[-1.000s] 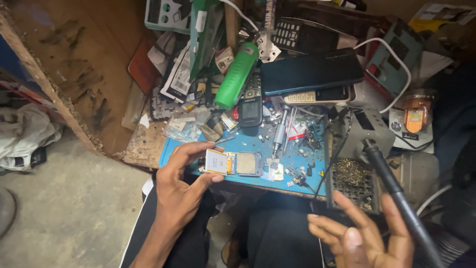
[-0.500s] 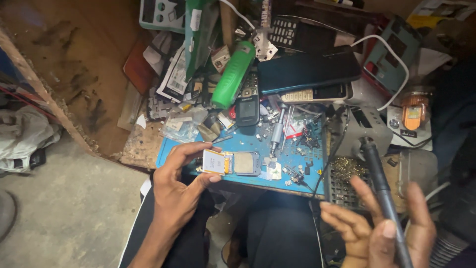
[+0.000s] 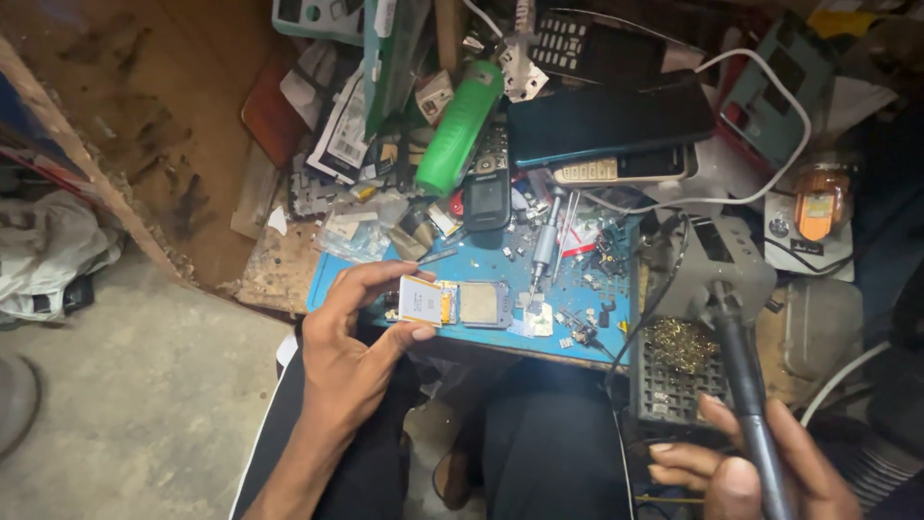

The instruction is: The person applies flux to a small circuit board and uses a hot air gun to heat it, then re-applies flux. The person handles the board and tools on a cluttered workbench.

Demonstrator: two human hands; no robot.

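Observation:
My left hand (image 3: 351, 347) pinches the left end of a small opened phone board with a yellow-white battery (image 3: 455, 302), holding it flat on the blue work mat (image 3: 500, 274). My right hand (image 3: 746, 467) at the bottom right grips the handle of a black soldering iron (image 3: 739, 385). The iron's tip points up toward a grey stand (image 3: 722, 260), well right of the board. Brass cleaning wool (image 3: 679, 344) sits on a black holder just left of the iron.
Screwdrivers (image 3: 545, 243), tweezers and tiny parts litter the mat. Behind it lie a green cylinder (image 3: 460, 127), a black smartphone (image 3: 606, 117), keypad phones (image 3: 616, 170) and a white cable (image 3: 770, 116). Worn wooden board (image 3: 144, 125) at left; concrete floor (image 3: 115, 385) below.
My right hand has closed around the soldering iron handle and dropped lower in view, with the iron now standing more upright. My left hand keeps the board in the same spot.

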